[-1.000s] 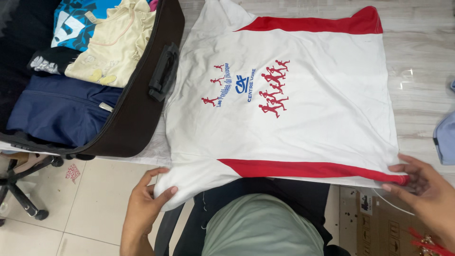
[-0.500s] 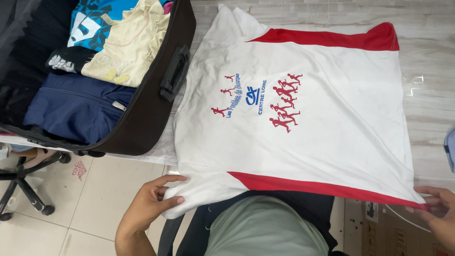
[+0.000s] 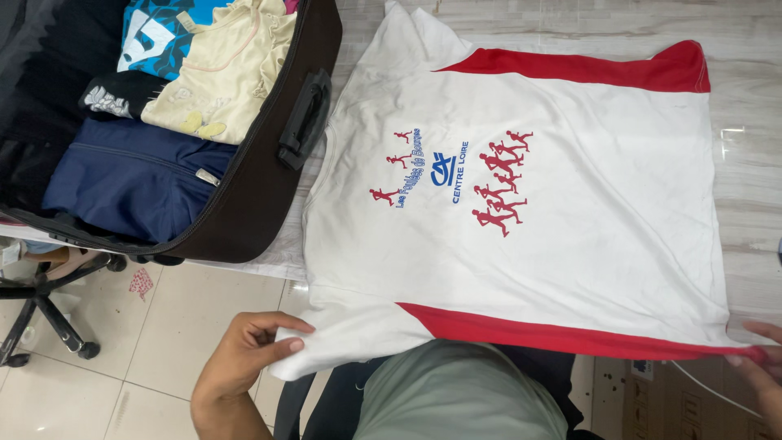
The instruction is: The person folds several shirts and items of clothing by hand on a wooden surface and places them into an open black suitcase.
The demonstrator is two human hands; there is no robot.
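White t-shirt (image 3: pixel 562 204) with red side panels lies flat on the table (image 3: pixel 749 155), printed side up, long axis running 9 to 3 o'clock, collar end toward 9, hem toward 3. Left hand (image 3: pixel 244 358) at 7 o'clock pinches the near sleeve edge, thumb on top, fingers under. Right hand (image 3: pixel 762 367) at 4 o'clock, mostly cut off by frame edge, fingertips grasping the near hem corner on the red strip. Open dark suitcase (image 3: pixel 244 212) at 10 o'clock, just beside the collar, holds a navy garment (image 3: pixel 130 187), cream top (image 3: pixel 220 73), blue printed shirt (image 3: pixel 163 28). Office chair base (image 3: pixel 41 318) at 8 o'clock on the tile floor
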